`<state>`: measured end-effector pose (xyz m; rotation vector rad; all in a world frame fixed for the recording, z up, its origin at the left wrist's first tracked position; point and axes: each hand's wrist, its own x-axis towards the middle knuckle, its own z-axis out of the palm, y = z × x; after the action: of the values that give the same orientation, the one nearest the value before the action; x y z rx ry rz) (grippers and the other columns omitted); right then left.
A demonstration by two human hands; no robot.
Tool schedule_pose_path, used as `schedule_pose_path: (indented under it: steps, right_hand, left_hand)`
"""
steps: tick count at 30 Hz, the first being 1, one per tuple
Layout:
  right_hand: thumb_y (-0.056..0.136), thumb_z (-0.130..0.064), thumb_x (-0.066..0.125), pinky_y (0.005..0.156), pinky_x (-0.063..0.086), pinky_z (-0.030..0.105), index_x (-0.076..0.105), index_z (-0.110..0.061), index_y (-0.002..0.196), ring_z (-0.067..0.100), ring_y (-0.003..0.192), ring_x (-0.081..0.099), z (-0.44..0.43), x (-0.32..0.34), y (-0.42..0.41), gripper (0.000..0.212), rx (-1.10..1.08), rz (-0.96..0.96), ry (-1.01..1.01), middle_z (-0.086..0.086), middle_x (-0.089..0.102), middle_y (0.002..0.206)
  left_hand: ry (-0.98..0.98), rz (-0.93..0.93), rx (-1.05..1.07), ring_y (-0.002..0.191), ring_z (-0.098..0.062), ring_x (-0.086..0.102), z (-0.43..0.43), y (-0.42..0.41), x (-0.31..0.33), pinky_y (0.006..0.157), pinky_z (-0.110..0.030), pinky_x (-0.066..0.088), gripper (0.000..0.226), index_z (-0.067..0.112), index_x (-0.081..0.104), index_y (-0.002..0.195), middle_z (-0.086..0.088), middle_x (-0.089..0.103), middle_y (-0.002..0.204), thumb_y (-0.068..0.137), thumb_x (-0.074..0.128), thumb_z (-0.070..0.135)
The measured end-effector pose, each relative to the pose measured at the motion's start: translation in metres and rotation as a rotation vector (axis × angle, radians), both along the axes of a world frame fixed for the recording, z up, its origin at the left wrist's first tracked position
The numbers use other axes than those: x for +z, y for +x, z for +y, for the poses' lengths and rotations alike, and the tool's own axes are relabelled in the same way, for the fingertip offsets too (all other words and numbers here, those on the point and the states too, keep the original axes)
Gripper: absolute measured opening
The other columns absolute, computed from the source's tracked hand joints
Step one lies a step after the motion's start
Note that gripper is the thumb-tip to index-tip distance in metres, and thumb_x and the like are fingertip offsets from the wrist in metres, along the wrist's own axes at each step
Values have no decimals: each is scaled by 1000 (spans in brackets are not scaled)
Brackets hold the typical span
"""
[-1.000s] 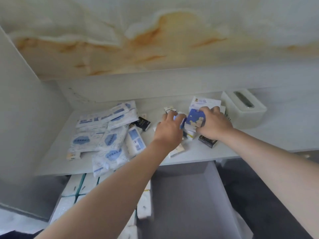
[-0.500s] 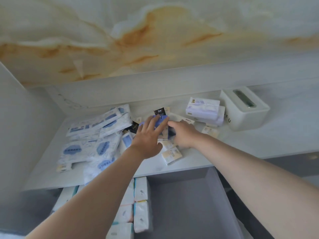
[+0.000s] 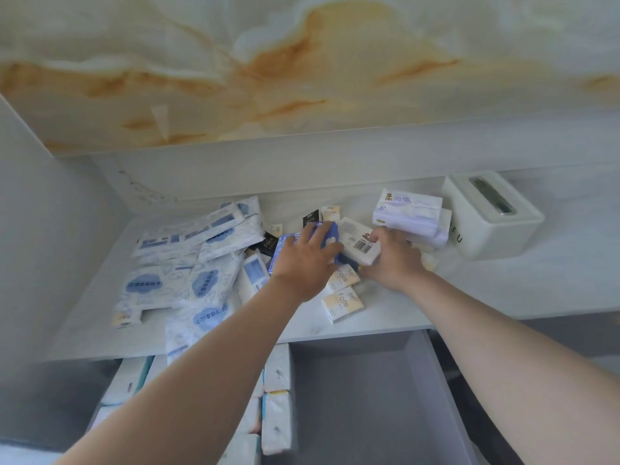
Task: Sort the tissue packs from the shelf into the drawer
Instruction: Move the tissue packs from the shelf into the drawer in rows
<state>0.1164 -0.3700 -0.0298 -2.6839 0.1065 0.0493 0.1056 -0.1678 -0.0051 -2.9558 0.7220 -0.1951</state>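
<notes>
On the pale shelf (image 3: 469, 290) my left hand (image 3: 303, 263) lies over blue tissue packs (image 3: 327, 231), fingers spread and curled round them. My right hand (image 3: 391, 260) grips a white tissue pack with a barcode (image 3: 359, 243) right beside it. Small cream "face" packs (image 3: 342, 302) lie just in front of both hands. A heap of white-and-blue flat packs (image 3: 188, 273) covers the shelf's left part. Below the shelf edge the grey drawer (image 3: 362, 397) stands pulled out, with white tissue packs (image 3: 276, 421) lined up in its left part.
A larger white and lilac tissue pack (image 3: 407, 211) sits behind my right hand, and a white tissue box (image 3: 489, 219) stands at the back right. Small black packs (image 3: 268, 243) lie among the pile. A marbled panel hangs overhead and a wall closes the left side.
Both hands have shifted left from the larger pack to the middle of the pile. My right hand now holds the white barcode pack, and my left hand covers the blue packs.
</notes>
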Motion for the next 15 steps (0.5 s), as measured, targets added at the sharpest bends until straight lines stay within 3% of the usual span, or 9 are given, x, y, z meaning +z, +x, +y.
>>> schedule_pose_path:
  steps: [4, 8, 12, 15]
  right_hand:
    - [63, -39, 80, 78, 41, 36, 40, -33, 103, 29, 99, 49, 4, 5, 1, 57, -51, 19, 109, 4, 43, 124]
    - [60, -39, 80, 79, 48, 33, 44, -30, 104, 29, 97, 54, 6, 25, -4, 57, -110, -73, 223, 7, 39, 120]
    - [69, -35, 72, 82, 48, 31, 50, -31, 119, 27, 98, 57, 8, 51, -16, 55, -154, -219, 273, 4, 36, 123]
    - [68, -30, 69, 91, 46, 32, 50, -33, 124, 24, 112, 49, 13, 69, -34, 59, -81, -340, 287, 2, 37, 125]
  left_hand:
    - [-15, 47, 159, 147, -30, 13, -5, -2, 0, 108, -50, 36, 47, 33, 24, 149, -5, 2, 163, 103, 34, 38]
    - [-65, 141, 166, 148, -30, 11, -7, -5, 7, 112, -48, 31, 50, 34, 23, 152, -3, 1, 163, 103, 36, 35]
    - [-277, 200, 119, 147, -25, 15, -1, -7, 13, 115, -44, 27, 61, 35, 23, 152, 1, 14, 161, 97, 50, 34]
    - [-582, 189, 34, 135, -19, 36, 0, -19, 19, 104, -39, 43, 78, 37, 15, 152, 6, 31, 152, 90, 63, 36]
